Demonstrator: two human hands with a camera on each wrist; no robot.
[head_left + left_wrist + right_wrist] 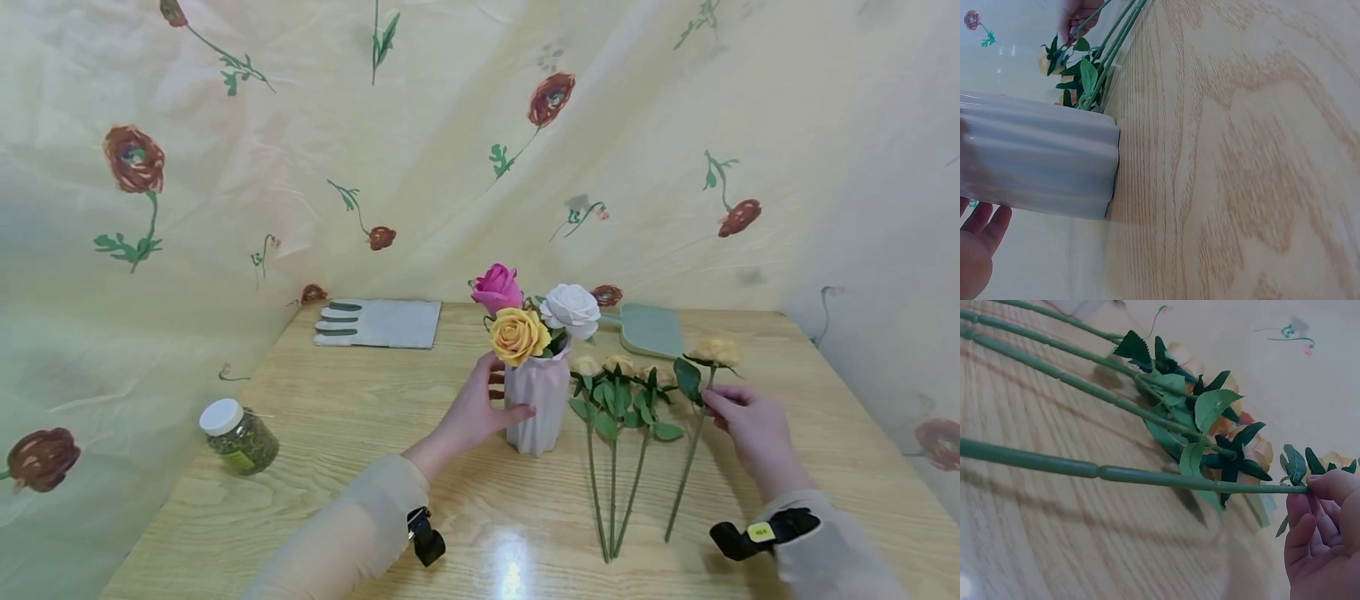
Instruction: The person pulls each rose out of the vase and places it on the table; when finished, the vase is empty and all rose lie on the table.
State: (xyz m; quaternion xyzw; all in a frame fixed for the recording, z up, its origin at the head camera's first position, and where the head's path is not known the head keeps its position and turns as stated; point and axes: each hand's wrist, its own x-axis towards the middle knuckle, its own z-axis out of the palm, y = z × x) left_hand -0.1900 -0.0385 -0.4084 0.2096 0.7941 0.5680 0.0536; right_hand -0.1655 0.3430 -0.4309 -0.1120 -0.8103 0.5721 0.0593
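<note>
A pale ribbed vase (537, 404) stands on the table with a pink rose (498, 289), a yellow rose (519, 335) and a white rose (572, 310) in it. My left hand (480, 404) grips the vase from its left side, thumb across the front and fingers behind. In the left wrist view those fingers (996, 226) lie along the vase's wall. My right hand (750, 425) pinches the stem of a pale yellow rose (715, 351) just under the bloom, between thumb and forefinger. Between the vase and that hand lie several pale roses (618, 367), stems toward me.
A jar with a white lid (240, 437) stands at the left. Farther back lie a white and grey glove (378, 323) and a grey-green dustpan-like piece (651, 329). Floral cloth (450, 150) hangs behind the wooden table (345, 400).
</note>
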